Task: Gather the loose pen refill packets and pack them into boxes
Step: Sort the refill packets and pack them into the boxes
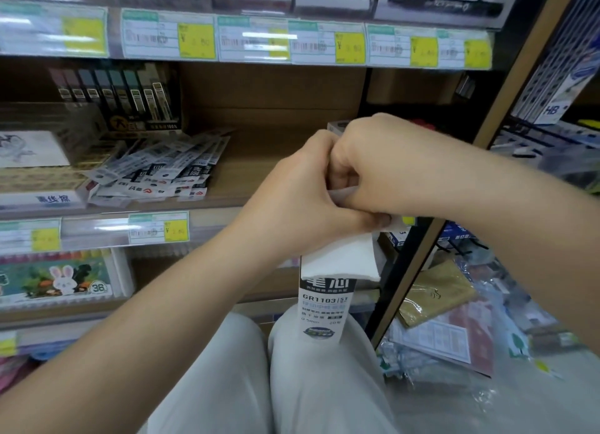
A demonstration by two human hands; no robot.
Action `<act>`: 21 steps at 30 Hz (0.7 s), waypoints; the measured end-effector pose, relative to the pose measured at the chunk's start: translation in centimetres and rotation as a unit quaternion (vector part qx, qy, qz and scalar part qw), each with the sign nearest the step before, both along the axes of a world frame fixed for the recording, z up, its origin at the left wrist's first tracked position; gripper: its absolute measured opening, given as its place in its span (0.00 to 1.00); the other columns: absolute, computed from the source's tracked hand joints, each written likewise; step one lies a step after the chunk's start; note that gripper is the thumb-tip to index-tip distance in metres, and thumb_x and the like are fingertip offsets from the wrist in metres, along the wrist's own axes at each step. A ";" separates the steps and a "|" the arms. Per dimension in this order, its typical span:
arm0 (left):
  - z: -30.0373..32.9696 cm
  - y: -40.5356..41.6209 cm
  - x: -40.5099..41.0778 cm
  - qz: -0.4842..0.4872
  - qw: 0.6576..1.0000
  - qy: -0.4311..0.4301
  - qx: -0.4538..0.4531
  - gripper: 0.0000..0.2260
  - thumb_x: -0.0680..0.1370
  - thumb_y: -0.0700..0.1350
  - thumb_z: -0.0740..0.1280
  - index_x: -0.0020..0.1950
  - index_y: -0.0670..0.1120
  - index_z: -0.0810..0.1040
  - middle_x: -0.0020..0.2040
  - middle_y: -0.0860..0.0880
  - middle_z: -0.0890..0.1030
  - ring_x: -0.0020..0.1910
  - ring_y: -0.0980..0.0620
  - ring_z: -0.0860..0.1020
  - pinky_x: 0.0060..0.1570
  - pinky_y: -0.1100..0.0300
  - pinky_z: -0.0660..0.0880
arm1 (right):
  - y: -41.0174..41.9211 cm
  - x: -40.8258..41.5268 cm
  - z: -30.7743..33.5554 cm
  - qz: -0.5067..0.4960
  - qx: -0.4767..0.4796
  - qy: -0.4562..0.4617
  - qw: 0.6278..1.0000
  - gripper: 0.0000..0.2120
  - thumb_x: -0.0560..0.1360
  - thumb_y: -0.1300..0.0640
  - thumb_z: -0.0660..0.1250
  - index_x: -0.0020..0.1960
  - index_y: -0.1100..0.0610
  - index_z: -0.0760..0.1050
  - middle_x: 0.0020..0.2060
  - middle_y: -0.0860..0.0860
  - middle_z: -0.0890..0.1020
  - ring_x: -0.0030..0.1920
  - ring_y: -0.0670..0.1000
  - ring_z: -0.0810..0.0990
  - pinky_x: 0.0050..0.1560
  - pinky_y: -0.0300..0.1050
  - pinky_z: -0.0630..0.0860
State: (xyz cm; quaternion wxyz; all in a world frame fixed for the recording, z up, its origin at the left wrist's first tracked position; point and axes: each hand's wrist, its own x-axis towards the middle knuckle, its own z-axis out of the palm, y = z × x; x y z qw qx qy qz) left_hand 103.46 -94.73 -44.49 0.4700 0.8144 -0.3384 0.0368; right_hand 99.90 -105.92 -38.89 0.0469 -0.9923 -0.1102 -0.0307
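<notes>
A tall white refill box (326,303) with black print "GR1103" hangs upright in front of my knees, its white top flap (341,263) folded open. My left hand (292,199) grips the box's upper part. My right hand (383,167) curls over the box's top, fingers pinching a white flap or packet there; what is inside is hidden. A fanned pile of loose pen refill packets (156,173) lies on the wooden shelf (259,160) to the left, apart from both hands.
Dark boxed refills (130,99) stand at the shelf's back left. Price labels (168,37) run along the shelf edges. A crayon box with a rabbit (58,281) sits on the lower shelf. Plastic-wrapped stationery and a gold pouch (435,294) lie on the floor at right.
</notes>
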 end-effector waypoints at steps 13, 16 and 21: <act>0.4 0.2 0.2 -0.011 0.999 0.012 0.028 0.28 0.58 0.56 0.76 0.54 0.55 0.69 0.41 0.61 0.76 0.41 0.68 0.74 0.39 0.69 0.71 | 0.0 0.2 1.2 0.017 -0.002 0.024 1.000 0.13 0.67 0.58 0.72 0.27 0.47 0.74 0.23 0.42 0.76 0.31 0.38 0.74 0.27 0.29 0.68; 0.1 0.2 0.2 -0.002 1.000 0.019 0.014 0.29 0.58 0.55 0.78 0.53 0.52 0.71 0.41 0.59 0.78 0.39 0.65 0.76 0.42 0.62 0.76 | 0.7 0.1 0.8 0.017 -0.047 0.020 0.999 0.11 0.71 0.57 0.69 0.30 0.48 0.74 0.30 0.45 0.79 0.35 0.45 0.78 0.33 0.36 0.72; 0.1 0.6 0.4 0.001 1.000 0.018 0.016 0.28 0.57 0.55 0.78 0.52 0.49 0.71 0.41 0.55 0.78 0.37 0.61 0.75 0.39 0.61 0.74 | 1.0 0.1 0.8 0.019 -0.021 0.025 0.999 0.10 0.70 0.58 0.69 0.32 0.48 0.76 0.32 0.46 0.81 0.37 0.47 0.79 0.40 0.41 0.76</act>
